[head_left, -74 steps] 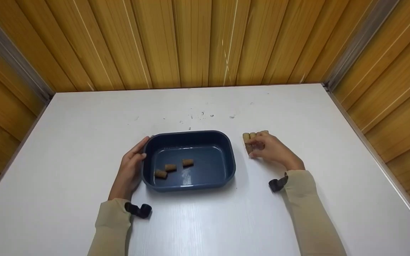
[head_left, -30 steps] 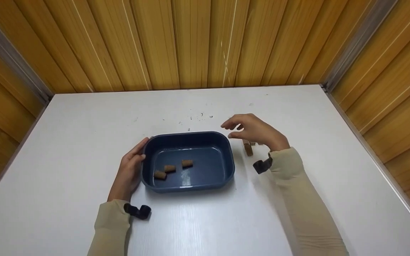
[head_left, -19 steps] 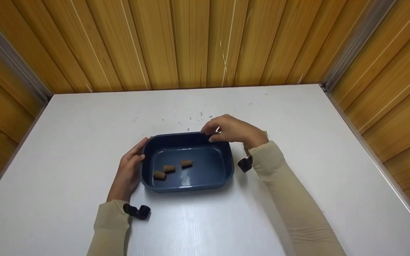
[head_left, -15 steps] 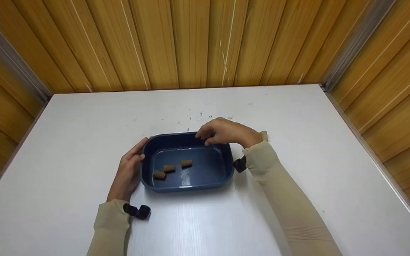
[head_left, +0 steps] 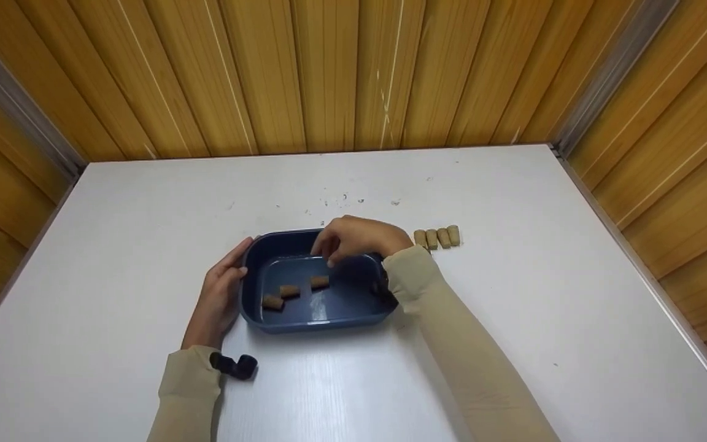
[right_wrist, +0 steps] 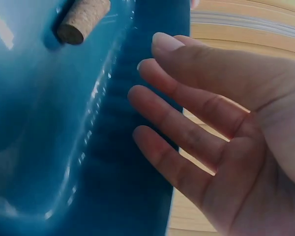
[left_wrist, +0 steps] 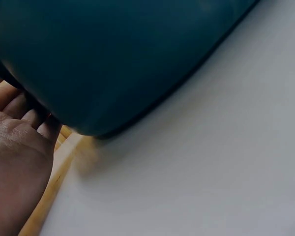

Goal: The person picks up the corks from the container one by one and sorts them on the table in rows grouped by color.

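My left hand (head_left: 218, 294) holds the left end of a dark blue rectangular tub (head_left: 295, 326), its thumb at the rim and the fingers along the outer wall. In the left wrist view, fingers (left_wrist: 32, 118) reach behind the tub's wall. Over the back right part of the tub is my right hand (head_left: 356, 236), fingers bent downward. The right wrist view shows nothing between the thumb and fingers (right_wrist: 177, 128), which are loosely spread. Inside the tub lie three brown corks, the nearest to that hand being one cork (head_left: 320, 282).
On the white table (head_left: 574, 294), right of the tub, several light corks (head_left: 443, 238) lie side by side in a row; the right wrist partly covers that area. Wood-look panels (head_left: 329, 73) wall in the table's back and sides.
My right hand has left the row of corks, lifted over the tub's right rim and moved left above its inside. The left hand and the three corks in the tub stay put.
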`<state>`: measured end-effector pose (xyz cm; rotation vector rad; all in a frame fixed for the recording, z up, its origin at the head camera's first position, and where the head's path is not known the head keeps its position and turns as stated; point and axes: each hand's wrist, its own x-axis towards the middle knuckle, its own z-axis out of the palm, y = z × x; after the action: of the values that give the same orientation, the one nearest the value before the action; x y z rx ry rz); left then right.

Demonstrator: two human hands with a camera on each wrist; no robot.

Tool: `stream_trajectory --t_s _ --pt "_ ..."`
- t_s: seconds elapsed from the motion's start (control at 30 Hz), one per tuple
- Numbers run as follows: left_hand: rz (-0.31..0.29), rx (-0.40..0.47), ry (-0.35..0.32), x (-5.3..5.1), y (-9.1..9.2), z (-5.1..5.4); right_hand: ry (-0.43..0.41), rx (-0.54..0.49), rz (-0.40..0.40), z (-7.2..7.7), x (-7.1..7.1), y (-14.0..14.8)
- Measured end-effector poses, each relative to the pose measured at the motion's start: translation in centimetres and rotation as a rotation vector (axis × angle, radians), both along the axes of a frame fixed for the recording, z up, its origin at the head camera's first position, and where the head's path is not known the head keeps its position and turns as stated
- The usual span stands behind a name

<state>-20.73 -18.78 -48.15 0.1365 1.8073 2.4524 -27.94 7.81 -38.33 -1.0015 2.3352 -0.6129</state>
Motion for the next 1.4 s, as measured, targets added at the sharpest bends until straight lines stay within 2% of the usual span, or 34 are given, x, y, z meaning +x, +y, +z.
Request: stream_trajectory --t_s 0.27,0.47,0.77,1.13,1.4 --pt "-0.001 0.01 -0.004 -0.1 0.0 0.0 -0.033 0.06 0.013 -1.2 0.1 -1.3" --pt "0.002 0.007 0.007 -0.2 0.1 -0.1 -0.072 0.08 -0.018 -1.7 0.1 -1.8" --pt "0.004 0.012 0.006 -0.3 0.2 -0.1 -0.055 0.125 -0.033 -2.4 0.5 -2.3" --pt "-0.027 0.022 -0.015 -0.2 -0.2 0.1 -0.071 0.1 -0.018 -2.2 0.4 -1.8" --pt "-0.023 0.011 0.007 -0.1 -0.2 -0.1 -0.101 0.029 -0.014 -2.1 0.1 -0.8"
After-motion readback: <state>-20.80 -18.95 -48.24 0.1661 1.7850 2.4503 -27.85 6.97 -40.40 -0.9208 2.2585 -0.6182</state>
